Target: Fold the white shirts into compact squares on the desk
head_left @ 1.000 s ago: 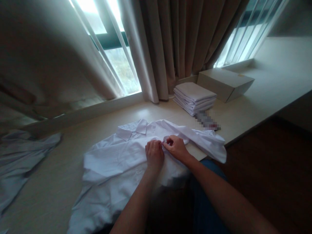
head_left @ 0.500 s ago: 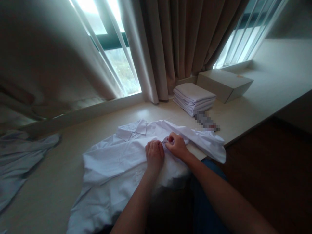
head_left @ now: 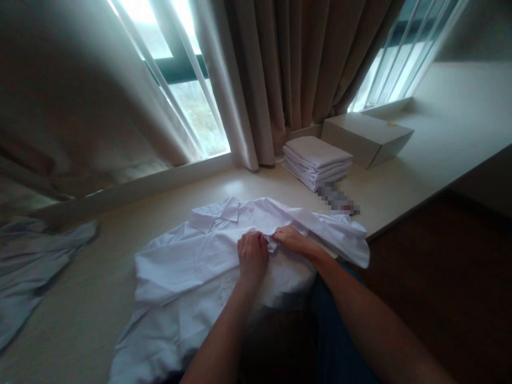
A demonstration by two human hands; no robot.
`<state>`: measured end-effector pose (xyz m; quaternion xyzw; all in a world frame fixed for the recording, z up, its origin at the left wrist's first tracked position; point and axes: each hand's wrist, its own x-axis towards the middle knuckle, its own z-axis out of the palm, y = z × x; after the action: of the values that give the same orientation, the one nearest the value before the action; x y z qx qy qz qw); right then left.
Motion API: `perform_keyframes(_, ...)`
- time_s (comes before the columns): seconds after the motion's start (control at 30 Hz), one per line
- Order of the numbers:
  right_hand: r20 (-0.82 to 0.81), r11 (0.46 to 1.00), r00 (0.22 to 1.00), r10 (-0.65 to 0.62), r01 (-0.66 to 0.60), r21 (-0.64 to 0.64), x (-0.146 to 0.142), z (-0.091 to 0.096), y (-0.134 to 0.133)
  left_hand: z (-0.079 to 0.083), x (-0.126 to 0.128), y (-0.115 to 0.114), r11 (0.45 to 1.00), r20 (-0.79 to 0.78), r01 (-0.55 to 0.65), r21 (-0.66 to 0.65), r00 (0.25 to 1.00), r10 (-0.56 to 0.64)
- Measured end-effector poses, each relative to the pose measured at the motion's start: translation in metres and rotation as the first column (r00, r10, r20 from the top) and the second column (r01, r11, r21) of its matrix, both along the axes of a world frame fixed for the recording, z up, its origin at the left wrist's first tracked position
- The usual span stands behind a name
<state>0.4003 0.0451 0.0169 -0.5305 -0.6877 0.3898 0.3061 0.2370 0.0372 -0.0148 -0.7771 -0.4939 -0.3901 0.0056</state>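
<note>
A white collared shirt (head_left: 176, 266) lies spread over the pale ledge, its collar toward the window and its lower part hanging over the near edge. My left hand (head_left: 253, 253) is closed on a bunched bit of its fabric, perhaps a cuff, near the middle of the shirt. Just to the right, my right hand (head_left: 291, 239) pinches the same small bunch with its fingertips. One sleeve stretches out to the right past my right wrist. The exact part between my fingers is too small to make out.
Behind the shirt stands a stack of folded white cloth (head_left: 318, 157), with a blurred-out flat item (head_left: 339, 198) before it. A pale box (head_left: 366, 137) sits farther right. Grey fabric (head_left: 36, 266) lies at the left. Curtains (head_left: 264, 80) hang along the back of the ledge (head_left: 432, 149).
My right hand has turned flatter and changed its pinch on the bunched fabric. My left hand keeps its hold in nearly the same place.
</note>
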Motion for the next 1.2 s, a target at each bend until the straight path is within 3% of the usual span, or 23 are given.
perform_keyframes(0.3, -0.25, 1.0, 0.968, -0.03, 0.029, -0.007, 0.0, 0.001, -0.002, -0.002, 0.0, 0.0, 0.999, -0.007, 0.045, 0.006, 0.999, -0.045)
perform_keyframes(0.43, -0.328, 0.994, 0.938, -0.113, 0.105, -0.041, 0.0, 0.001, -0.004, -0.002, 0.001, 0.001, 0.999, -0.028, 0.039, 0.01, 0.999, -0.039)
perform_keyframes(0.63, -0.503, 0.954, 0.814, -0.292, 0.211, -0.212, -0.004, 0.001, -0.006, -0.003, 0.0, 0.001, 0.999, -0.053, 0.039, 0.01, 0.998, -0.038)
perform_keyframes(0.9, -0.552, 0.881, 0.687, -0.472, 0.39, -0.268, -0.007, 0.002, -0.005, 0.0, 0.0, 0.0, 0.999, -0.043, 0.042, -0.003, 0.998, -0.042)
perform_keyframes(1.03, -0.554, 0.845, 0.666, -0.5, 0.515, -0.142, -0.017, 0.001, -0.009, 0.0, 0.001, 0.0, 0.999, -0.039, 0.035, 0.009, 0.999, -0.034)
perform_keyframes(1.2, -0.496, 0.849, 0.754, -0.43, 0.525, 0.062, -0.023, 0.003, -0.013, -0.001, 0.001, 0.001, 1.0, 0.006, 0.011, 0.025, 1.0, -0.011)
